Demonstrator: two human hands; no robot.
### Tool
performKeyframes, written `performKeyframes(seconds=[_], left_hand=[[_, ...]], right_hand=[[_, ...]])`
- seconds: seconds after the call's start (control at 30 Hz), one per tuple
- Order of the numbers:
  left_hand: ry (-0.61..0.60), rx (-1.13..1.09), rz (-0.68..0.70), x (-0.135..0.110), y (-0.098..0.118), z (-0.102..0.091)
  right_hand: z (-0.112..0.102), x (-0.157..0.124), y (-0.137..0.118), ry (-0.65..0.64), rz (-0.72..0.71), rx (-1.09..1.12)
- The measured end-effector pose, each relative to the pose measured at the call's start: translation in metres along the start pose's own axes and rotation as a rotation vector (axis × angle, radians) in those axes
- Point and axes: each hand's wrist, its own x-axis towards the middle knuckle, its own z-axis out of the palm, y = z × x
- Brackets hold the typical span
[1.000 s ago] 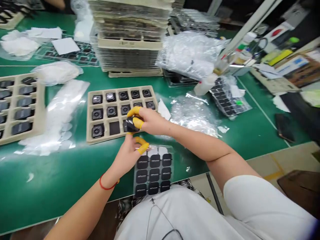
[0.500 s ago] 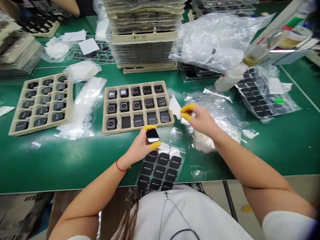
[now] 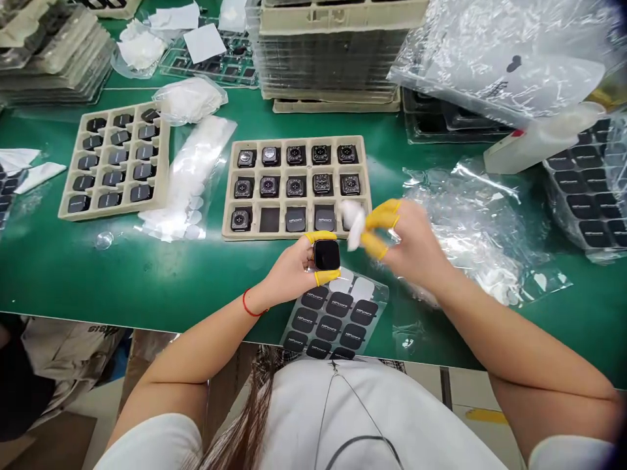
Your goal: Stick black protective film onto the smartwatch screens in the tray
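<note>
Just below the beige moulded-pulp tray [image 3: 296,140], which has three rows of five square pockets, the left hand [image 3: 287,271] keeps a narrow grip on one glossy black, rounded-square watch body [image 3: 326,254]. It pinches it between two yellow rubber-capped fingers. The right hand [image 3: 416,251] pinches one soft white cloth [image 3: 354,225] at the tray's lower right corner, over the green desk [image 3: 122,274].

The small black block [image 3: 326,254] is smooth and shiny like glass. The white wipe [image 3: 353,225] is blurry, maybe soft cloth. The finger covers [image 3: 383,215] look like yellow rubber. The tray [image 3: 227,196] is dull, rough cardboard. The bags [image 3: 470,222] are clear, crinkly plastic.
</note>
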Motion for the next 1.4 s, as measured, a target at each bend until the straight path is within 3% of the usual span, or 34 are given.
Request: performKeyframes(seconds=[0.07, 0.13, 0.23, 0.33, 0.4, 0.5, 0.6, 0.7, 0.83, 0.93, 1.07, 1.13, 1.27, 1.4], left_hand=[[-0.043, 0.06, 0.054, 0.0, -0.002, 0.0], [-0.086, 0.099, 0.038, -0.001, -0.003, 0.0], [-0.062, 0.086, 0.02, -0.004, -0.002, 0.003], [-0.038, 0.104, 0.093, -0.006, 0.001, 0.007], [0.008, 0.045, 0.077, -0.007, 0.004, 0.008], [0.189, -0.167, 0.075, -0.005, 0.012, 0.001], [0.328, -0.323, 0.162, -0.001, 0.016, -0.013], [0.328, -0.358, 0.228, 0.0, 0.015, -0.024], [0.273, -0.197, 0.374, -0.003, 0.01, -0.024], [0.226, -0.132, 0.44, -0.005, 0.009, -0.02], [0.232, -0.122, 0.456, -0.006, 0.01, -0.017], [0.233, -0.127, 0.4, -0.006, 0.012, -0.017], [0.202, -0.233, 0.177, -0.006, 0.017, -0.021], [0.173, -0.314, 0.002, -0.002, 0.019, -0.022]], right_hand=[[0.007, -0.01, -0.025, 0.03, -0.242, 0.042], [0.016, -0.016, -0.041, 0.122, -0.356, 0.028], [0.027, -0.018, -0.046, 0.197, -0.333, 0.014], [0.023, -0.016, -0.036, 0.137, -0.34, 0.007], [0.01, -0.011, -0.02, 0.167, -0.217, -0.036], [-0.015, -0.006, 0.0, 0.298, 0.082, -0.076], [-0.03, -0.009, -0.002, 0.178, 0.086, 0.075], [-0.027, -0.015, -0.016, 0.044, 0.126, 0.345], [-0.017, -0.013, -0.02, 0.03, 0.504, 0.714], [-0.02, -0.009, -0.015, -0.029, 0.616, 0.788], [-0.028, -0.006, -0.013, -0.114, 0.597, 0.811], [-0.03, -0.007, -0.013, -0.104, 0.583, 0.771], [-0.03, -0.011, -0.013, 0.035, 0.456, 0.556], [-0.03, -0.012, -0.016, 0.195, 0.184, 0.467]])
